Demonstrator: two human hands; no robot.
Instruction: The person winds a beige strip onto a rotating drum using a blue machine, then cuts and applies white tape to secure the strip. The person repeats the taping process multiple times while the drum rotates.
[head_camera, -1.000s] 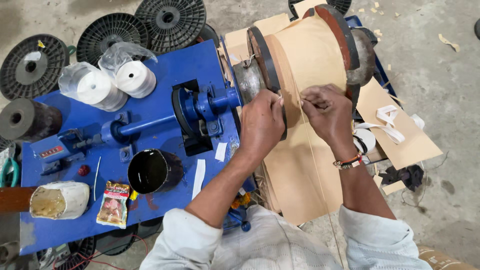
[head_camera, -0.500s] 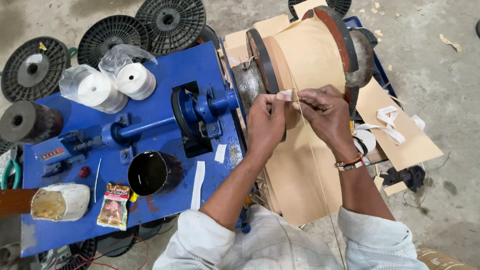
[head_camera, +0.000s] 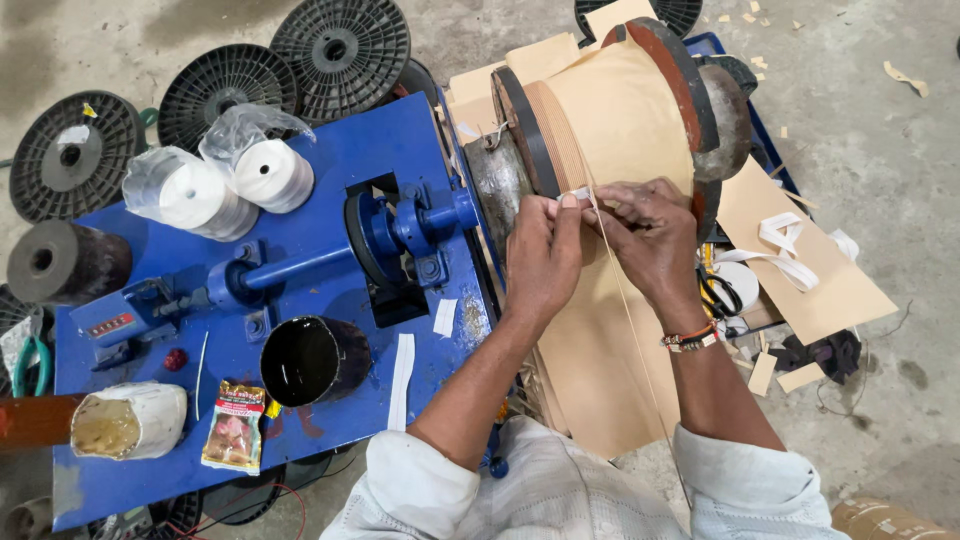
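Pinching with both hands, the person works at the near face of the paper-wrapped coil (head_camera: 620, 110). The left hand (head_camera: 540, 255) is closed narrow, its fingertips holding a small white strip of tape (head_camera: 578, 193) against the paper. The right hand (head_camera: 650, 235) is also closed narrow and meets the left one at the same spot, so the strip stays flat at the edge of the winding. A thin wire (head_camera: 630, 320) runs from this spot down toward the person's lap; it looks taut, probably to keep the turns tight.

Closer to the near edge of the blue bench (head_camera: 330, 160) lie a black cup (head_camera: 310, 360), a small printed sachet (head_camera: 235, 438) and a white-wrapped pot (head_camera: 130, 420), all within easy reach of the left arm. Farther, at the far left corner, 2 white rolls in plastic (head_camera: 215, 185) stand. Beyond the bench, black empty spools (head_camera: 340, 45) lie on the floor.
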